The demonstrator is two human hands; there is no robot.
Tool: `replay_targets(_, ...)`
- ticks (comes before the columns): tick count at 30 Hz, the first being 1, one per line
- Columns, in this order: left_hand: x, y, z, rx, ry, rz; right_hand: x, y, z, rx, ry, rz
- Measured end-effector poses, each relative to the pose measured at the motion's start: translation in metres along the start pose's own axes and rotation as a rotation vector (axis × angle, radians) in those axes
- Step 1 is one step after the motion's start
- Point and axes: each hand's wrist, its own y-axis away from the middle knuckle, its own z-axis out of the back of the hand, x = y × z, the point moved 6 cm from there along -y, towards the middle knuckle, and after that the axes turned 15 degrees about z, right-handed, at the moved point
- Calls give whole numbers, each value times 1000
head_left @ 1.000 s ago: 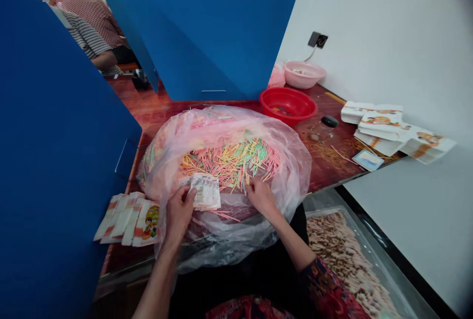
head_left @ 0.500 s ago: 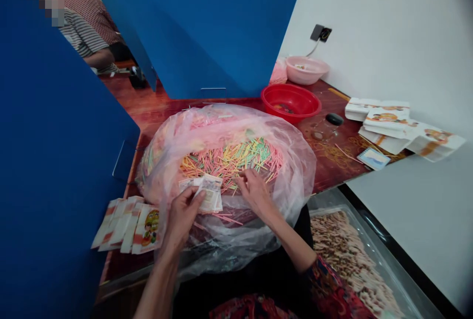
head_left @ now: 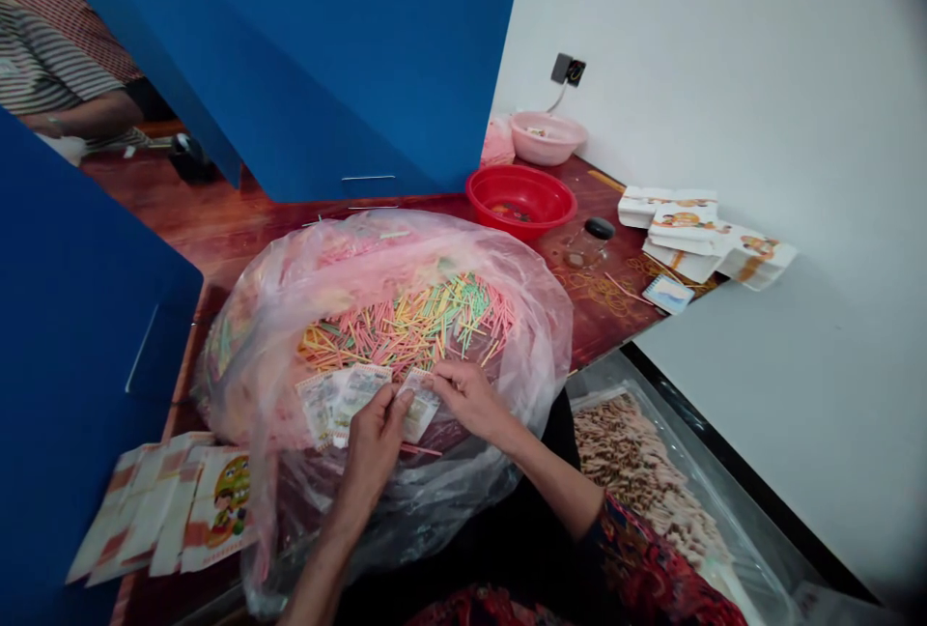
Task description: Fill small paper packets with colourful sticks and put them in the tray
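Small printed packets (head_left: 362, 386) with serrated edges lie fanned out at the near rim of the stick pile, pinched by my left hand (head_left: 375, 438). My right hand (head_left: 467, 399) is closed on the upper right corner of one small packet (head_left: 418, 413), whose left edge touches my left fingertips. Just beyond both hands are many thin coloured sticks (head_left: 406, 322), pink, yellow, orange and green, inside a large, open clear plastic bag (head_left: 540, 307). What the packets contain cannot be made out.
Flat printed paper bags (head_left: 217, 510) lie at the left. A red basin (head_left: 521, 230), pink basin (head_left: 548, 143), lidded jar (head_left: 590, 244), small notebook (head_left: 667, 295) and white printed bundles (head_left: 685, 225) stand right. Blue partitions (head_left: 348, 56) enclose the table. A tub (head_left: 695, 471) sits below; another person (head_left: 65, 75) works beyond.
My right hand has come from the stick pile to the packets and now grips one. The packets are spread wider. The view has shifted right.
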Motion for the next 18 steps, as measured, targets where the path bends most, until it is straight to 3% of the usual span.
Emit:
replay_targets(13,3,-5,-17,148,148,73,-8,-2,12,-73,-32,5)
replay_targets(18,-2,-6,-16,50,53,80,-15,-2,12,-57,-23,-3)
